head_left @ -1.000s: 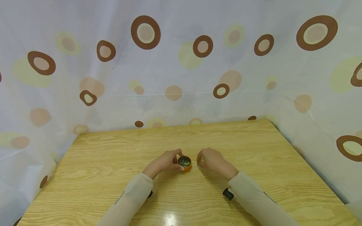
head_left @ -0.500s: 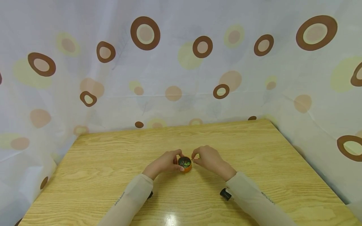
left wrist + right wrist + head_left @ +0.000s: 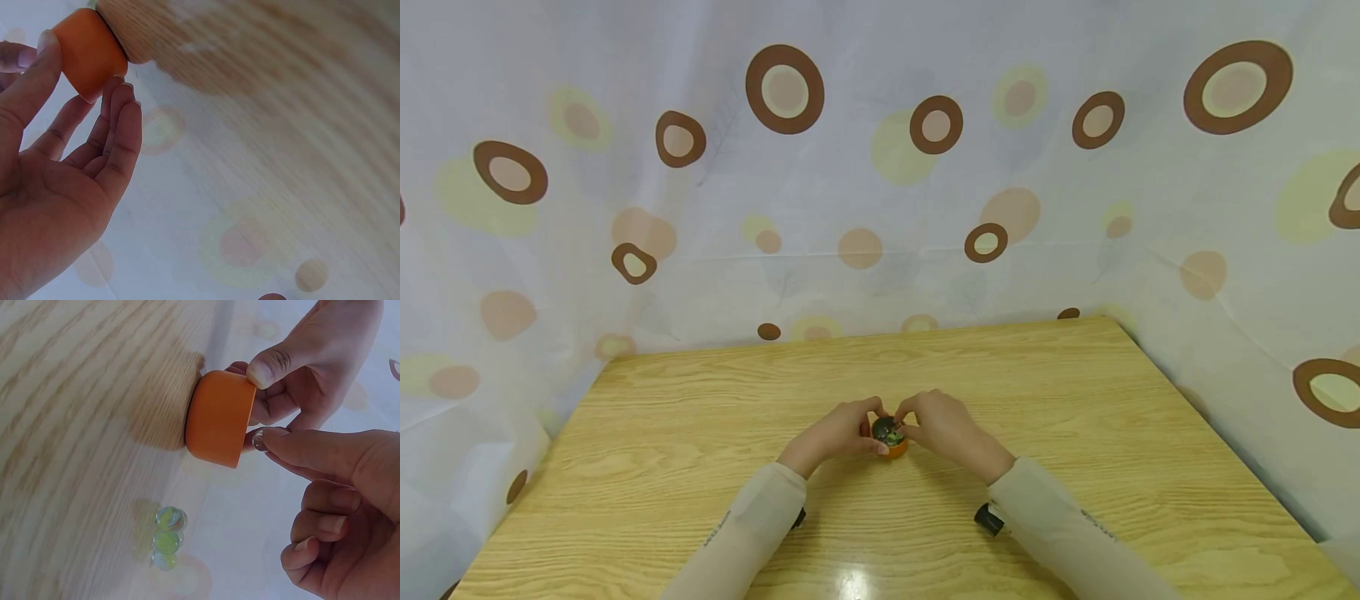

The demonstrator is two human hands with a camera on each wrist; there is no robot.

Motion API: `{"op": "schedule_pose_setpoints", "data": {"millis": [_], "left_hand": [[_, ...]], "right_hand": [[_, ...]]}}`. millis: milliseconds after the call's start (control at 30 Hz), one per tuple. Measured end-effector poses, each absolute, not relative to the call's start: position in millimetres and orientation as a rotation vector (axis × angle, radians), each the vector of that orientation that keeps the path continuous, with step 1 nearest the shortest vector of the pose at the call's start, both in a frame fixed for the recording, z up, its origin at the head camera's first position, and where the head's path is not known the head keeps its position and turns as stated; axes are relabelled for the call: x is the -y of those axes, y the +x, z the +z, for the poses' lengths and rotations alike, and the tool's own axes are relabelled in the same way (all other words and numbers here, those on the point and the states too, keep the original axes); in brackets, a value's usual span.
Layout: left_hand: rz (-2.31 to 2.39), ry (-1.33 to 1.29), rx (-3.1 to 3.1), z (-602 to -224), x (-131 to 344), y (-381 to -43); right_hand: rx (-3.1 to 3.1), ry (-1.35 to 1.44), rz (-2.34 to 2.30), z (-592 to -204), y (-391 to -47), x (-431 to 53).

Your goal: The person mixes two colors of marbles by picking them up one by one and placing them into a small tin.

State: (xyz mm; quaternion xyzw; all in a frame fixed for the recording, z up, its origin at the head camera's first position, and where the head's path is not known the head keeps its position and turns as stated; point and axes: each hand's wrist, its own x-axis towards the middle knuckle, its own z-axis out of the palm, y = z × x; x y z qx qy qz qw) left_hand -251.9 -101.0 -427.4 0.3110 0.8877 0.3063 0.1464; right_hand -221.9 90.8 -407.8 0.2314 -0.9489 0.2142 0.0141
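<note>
The orange cup (image 3: 219, 419) stands on the wooden bench (image 3: 700, 400), open side up. It is about halfway between the bench's left and right edges, and well away from the back edge. The left grip (image 3: 837, 427) holds the cup, with the thumb on one side and fingers on the other. The right grip (image 3: 946, 423) pinches a small shiny marble (image 3: 257, 440) between thumb and finger, just by the cup's rim. Its other fingers curl in. Three glass marbles (image 3: 167, 541) with green and yellow in them sit close together on the bench, near the cup, toward the bench's right edge. Behind the back edge hangs a white cloth (image 3: 820, 183) with brown rings and pale spots.
</note>
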Motion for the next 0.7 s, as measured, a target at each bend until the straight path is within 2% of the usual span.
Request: {"op": "schedule_pose_setpoints", "data": {"millis": [333, 700], "left_hand": [[0.891, 0.912, -2.551, -427.5, 101.3, -251.9], [0.875, 0.884, -2.559, -428.1, 101.4, -252.2]], "right_hand": [[2.954, 0.816, 0.704, -409.8, -218.6, -85.9], [2.930, 0.753, 0.676, -410.3, -223.6, -93.3]]}}
